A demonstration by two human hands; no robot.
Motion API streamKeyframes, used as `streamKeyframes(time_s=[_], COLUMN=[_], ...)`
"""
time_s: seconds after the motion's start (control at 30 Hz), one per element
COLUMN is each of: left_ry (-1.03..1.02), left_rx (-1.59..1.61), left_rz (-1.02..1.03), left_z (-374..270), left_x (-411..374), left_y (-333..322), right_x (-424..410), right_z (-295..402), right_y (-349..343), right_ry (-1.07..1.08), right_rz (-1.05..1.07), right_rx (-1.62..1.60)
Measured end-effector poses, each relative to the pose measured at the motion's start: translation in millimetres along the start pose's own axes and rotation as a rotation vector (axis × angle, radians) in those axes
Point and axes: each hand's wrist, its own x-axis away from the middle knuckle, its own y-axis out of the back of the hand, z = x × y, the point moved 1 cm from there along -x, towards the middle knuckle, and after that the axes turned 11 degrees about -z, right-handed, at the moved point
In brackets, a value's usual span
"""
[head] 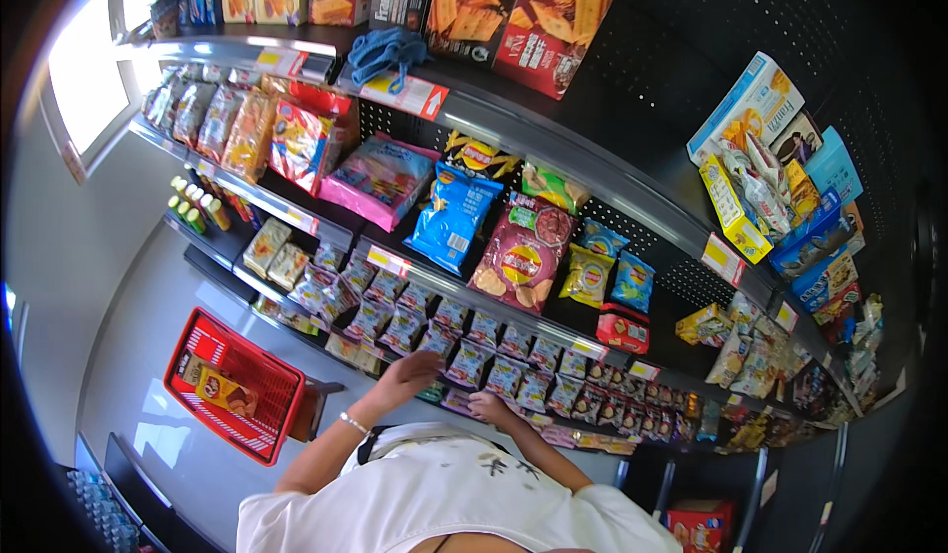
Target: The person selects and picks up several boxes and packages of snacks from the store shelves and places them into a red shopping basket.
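Note:
My left hand (412, 375), a bracelet on its wrist, is held out in front of a shelf row of small shiny snack packets (468, 363). It is slightly blurred, and its fingers point to the right; whether anything is in them I cannot tell. To its right, my right hand (489, 408) is lower, with fingers curled, close to the front edge of that row. Its palm side is hidden. On the shelf above stand a maroon bag of potato chips (523, 253) and a blue chip bag (453, 218).
A red shopping basket (285, 412) with a few packages inside stands at the left. Blue gloves (386, 55) lie on the upper shelf's edge beside biscuit boxes (559, 27). Mixed snacks (763, 183) are heaped at the right. Bottled water (104, 508) is at lower left.

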Motion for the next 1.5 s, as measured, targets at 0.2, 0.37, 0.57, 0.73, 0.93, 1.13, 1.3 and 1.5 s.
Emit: streamKeyframes(time_s=[0.2,0.37,0.57,0.73,0.93,1.13,1.3,1.5], left_ry=[-0.563,-0.748,-1.030,-0.881,-1.348,-1.290,-1.279,-1.214], left_rx=[-0.345,-0.091,-0.207,-0.331,-1.294,-1.427,-0.892,-0.786], left_rz=[0.386,0.156,-0.007,-0.050,-0.439,-0.666,-0.350,-0.231], left_z=[-241.0,-298.1,-347.9,-378.4,-418.7,-443.0,-422.0,-392.7], left_x=[-40.6,-56.9,-106.2,-135.4,-169.3,-169.0,-134.7,-155.9], left_y=[-112.7,-146.1,-150.9,-139.4,-53.4,-10.4,-82.0,-119.8], right_x=[119.1,206.8,249.4,245.6,228.6,214.2,197.8,165.1], right_z=[228.1,373.6,465.6,534.4,553.0,580.1,608.5,628.0], right_y=[34.7,64.5,87.7,96.9,105.1,107.4,114.4,103.7], right_ry=[0.452,0.942,1.259,1.355,1.257,1.243,1.218,1.117], right_rz=[0.051,-0.122,-0.487,-0.558,-0.590,-0.559,-0.622,-0.687], right_rx=[-0.334,-0.334,-0.327,-0.331,-0.381,-0.420,-0.377,-0.411])
